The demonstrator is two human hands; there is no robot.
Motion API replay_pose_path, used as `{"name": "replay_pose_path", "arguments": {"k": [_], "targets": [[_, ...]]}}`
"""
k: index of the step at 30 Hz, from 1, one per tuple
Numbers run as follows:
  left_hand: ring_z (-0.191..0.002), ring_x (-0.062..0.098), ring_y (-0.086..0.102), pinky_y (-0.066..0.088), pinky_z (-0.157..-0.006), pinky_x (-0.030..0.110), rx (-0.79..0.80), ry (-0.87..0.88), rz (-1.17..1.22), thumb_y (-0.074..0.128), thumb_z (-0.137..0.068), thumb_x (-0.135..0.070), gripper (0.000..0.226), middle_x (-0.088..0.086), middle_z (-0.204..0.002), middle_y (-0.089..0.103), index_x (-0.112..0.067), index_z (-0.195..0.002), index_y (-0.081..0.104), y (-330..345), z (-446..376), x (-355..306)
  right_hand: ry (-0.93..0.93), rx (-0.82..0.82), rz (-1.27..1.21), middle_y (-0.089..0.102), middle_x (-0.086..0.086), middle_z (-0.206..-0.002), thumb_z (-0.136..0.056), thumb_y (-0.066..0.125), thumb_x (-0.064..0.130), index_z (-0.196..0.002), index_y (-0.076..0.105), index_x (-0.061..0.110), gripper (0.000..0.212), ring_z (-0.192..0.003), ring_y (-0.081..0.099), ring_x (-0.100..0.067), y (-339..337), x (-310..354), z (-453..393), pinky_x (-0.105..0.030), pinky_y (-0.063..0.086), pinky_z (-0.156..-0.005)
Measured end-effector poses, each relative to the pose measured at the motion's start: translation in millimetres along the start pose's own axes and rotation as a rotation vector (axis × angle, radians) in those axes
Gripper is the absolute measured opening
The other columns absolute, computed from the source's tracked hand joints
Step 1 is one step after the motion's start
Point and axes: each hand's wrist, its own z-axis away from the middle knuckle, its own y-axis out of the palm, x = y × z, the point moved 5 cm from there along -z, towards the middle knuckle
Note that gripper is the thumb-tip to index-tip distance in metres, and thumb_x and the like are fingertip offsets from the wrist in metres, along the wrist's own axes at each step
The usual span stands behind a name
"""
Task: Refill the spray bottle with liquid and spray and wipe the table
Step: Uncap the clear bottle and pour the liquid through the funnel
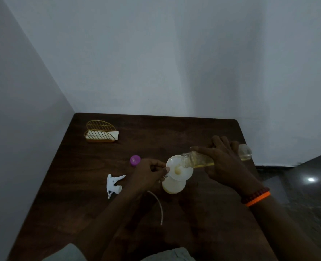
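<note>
Right grip [229, 166] tilts refill bottle [199, 159] over funnel [178, 169].

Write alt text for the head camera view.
The right hand tips a clear bottle of yellow liquid into a funnel steadied by the left hand on a dark table. The spray head lies nearby.

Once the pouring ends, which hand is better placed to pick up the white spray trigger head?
Probably the left hand: the white spray trigger head lies just beside it, while the right hand grips the clear refill bottle.
</note>
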Motion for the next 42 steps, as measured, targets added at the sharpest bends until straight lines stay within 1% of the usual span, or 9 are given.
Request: {"name": "replay_pose_path", "arguments": {"k": [8,18,21,25,28,34,36,39,42], "targets": [[-0.075,0.014,0.073,0.057,-0.062,0.020,-0.008,0.007,0.022,0.072,-0.088,-0.021,0.017,0.002,-0.082,0.077,-0.012,-0.103,0.073,-1.1,-0.2,1.8,0.001,0.019,0.022,0.040,-0.001,-0.115,-0.068,0.074,0.038,-0.138,0.044,0.051,0.077,-0.108,0.036,-0.021,-0.7,0.8,-1.1,-0.039,0.026,-0.088],[-0.071,0.010,0.071,0.053,-0.060,0.017,-0.014,-0.010,0.022,0.072,-0.089,-0.020,0.016,0.003,-0.083,0.077,-0.011,-0.102,0.073,0.0,-0.1,0.5,-0.008,-0.004,-0.002,0.038,0.002,-0.110,-0.066,0.073,0.036,-0.136,0.046,0.050,0.076,-0.104,0.037,-0.019,-1.5,2.4,0.4,-0.033,0.019,-0.083],[-0.069,0.008,0.071,0.053,-0.059,0.016,-0.015,-0.003,0.009,0.072,-0.089,-0.020,0.016,0.003,-0.083,0.077,-0.011,-0.102,0.073,-0.4,0.6,0.4,-0.001,0.001,0.002,0.039,0.003,-0.110,-0.066,0.072,0.036,-0.136,0.046,0.050,0.076,-0.105,0.036,-0.019,-0.6,2.5,0.6,-0.034,0.020,-0.083],[-0.071,0.011,0.072,0.056,-0.062,0.021,-0.009,0.007,0.003,0.072,-0.089,-0.021,0.019,0.003,-0.083,0.077,-0.010,-0.104,0.073,-0.4,-0.5,1.1,0.006,0.007,0.006,0.037,0.004,-0.110,-0.065,0.074,0.036,-0.136,0.046,0.051,0.078,-0.105,0.036,-0.018,2.1,1.9,0.5,-0.034,0.020,-0.083],[-0.071,0.012,0.071,0.056,-0.061,0.020,-0.017,-0.009,0.023,0.072,-0.089,-0.020,0.018,0.005,-0.082,0.077,-0.010,-0.103,0.073,0.1,-0.9,1.7,0.002,0.007,0.015,0.037,0.005,-0.110,-0.066,0.073,0.037,-0.136,0.045,0.052,0.077,-0.106,0.035,-0.017,1.8,2.3,0.4,-0.033,0.018,-0.083],[-0.072,0.012,0.072,0.058,-0.063,0.023,-0.014,-0.022,0.039,0.073,-0.088,-0.020,0.015,0.004,-0.082,0.077,-0.013,-0.101,0.073,0.5,-1.8,3.2,-0.009,0.000,-0.003,0.039,0.002,-0.111,-0.066,0.075,0.034,-0.136,0.046,0.051,0.078,-0.106,0.036,-0.019,0.0,3.2,-0.1,-0.039,0.026,-0.087],[-0.070,0.012,0.071,0.058,-0.064,0.024,-0.011,-0.018,0.044,0.073,-0.088,-0.020,0.012,0.004,-0.081,0.077,-0.014,-0.099,0.073,0.2,-1.7,3.5,-0.010,0.000,-0.004,0.041,0.001,-0.112,-0.065,0.077,0.033,-0.136,0.048,0.050,0.078,-0.106,0.038,-0.020,-0.1,3.7,-0.2,-0.039,0.027,-0.087],[-0.068,0.010,0.070,0.057,-0.061,0.021,-0.014,-0.008,0.046,0.073,-0.088,-0.020,0.013,0.004,-0.081,0.077,-0.013,-0.099,0.073,-0.1,-1.0,2.7,-0.009,-0.001,-0.013,0.041,0.001,-0.111,-0.064,0.077,0.033,-0.135,0.048,0.050,0.079,-0.105,0.037,-0.020,0.3,4.6,-1.1,-0.039,0.026,-0.087],[-0.069,0.009,0.071,0.058,-0.063,0.021,-0.012,-0.013,0.040,0.072,-0.088,-0.020,0.013,0.004,-0.082,0.077,-0.014,-0.100,0.073,-0.7,-1.3,2.8,-0.012,-0.001,-0.045,0.035,0.006,-0.106,-0.066,0.077,0.034,-0.136,0.045,0.051,0.079,-0.103,0.035,-0.017,3.2,4.0,-2.1,-0.036,0.025,-0.085]]}}
